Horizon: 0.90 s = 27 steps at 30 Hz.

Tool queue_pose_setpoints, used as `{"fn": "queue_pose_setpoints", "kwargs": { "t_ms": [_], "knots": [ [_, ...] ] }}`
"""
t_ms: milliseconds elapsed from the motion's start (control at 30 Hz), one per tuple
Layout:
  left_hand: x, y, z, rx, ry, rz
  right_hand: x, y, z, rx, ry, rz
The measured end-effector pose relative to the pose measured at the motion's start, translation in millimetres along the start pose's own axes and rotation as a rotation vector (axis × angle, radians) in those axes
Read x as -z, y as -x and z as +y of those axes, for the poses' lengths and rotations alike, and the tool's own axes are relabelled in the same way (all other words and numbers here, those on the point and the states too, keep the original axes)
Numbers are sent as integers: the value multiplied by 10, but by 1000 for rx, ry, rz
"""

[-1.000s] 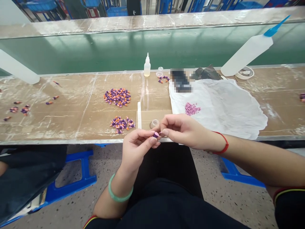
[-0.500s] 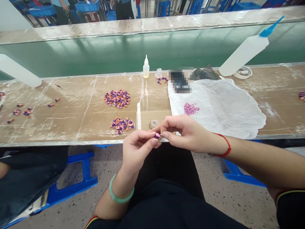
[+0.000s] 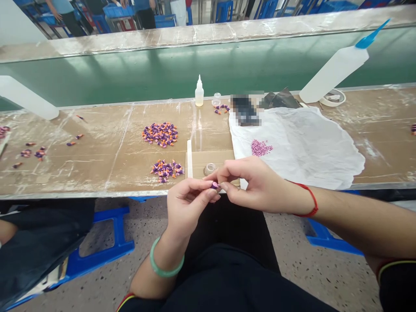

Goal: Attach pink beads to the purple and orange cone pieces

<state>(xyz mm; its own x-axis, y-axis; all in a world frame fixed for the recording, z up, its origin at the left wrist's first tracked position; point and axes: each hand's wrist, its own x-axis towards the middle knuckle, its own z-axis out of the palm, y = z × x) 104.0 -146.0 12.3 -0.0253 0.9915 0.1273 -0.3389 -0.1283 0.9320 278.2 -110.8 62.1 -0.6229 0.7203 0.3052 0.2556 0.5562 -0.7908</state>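
Brown counter (image 3: 110, 167), a white cloth (image 3: 312, 147) reaching its near edge. The right hand (image 3: 256, 184) and left hand (image 3: 186, 200) meet at that edge. 1 small purple-and-pink piece (image 3: 215, 185) is pinched in the left's closed grip; the right grip is at its end, how closed I cannot tell.
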Motion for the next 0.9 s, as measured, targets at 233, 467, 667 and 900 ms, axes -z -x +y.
{"fn": "queue_pose_setpoints", "kwargs": {
  "t_ms": [233, 467, 667, 900],
  "knots": [
    [5, 8, 12, -5, 23, -29, 7, 20, -20, 51, 69, 11],
    [-5, -17, -15, 43, -30, -12, -19, 40, 23, 52, 86, 51],
    [10, -3, -21, 112, -5, -38, 71, 85, 89, -142, 13, 91],
    [454, -229, -21, 27, -522, -154, 196, 263, 293, -241, 41, 193]
  ]
}}
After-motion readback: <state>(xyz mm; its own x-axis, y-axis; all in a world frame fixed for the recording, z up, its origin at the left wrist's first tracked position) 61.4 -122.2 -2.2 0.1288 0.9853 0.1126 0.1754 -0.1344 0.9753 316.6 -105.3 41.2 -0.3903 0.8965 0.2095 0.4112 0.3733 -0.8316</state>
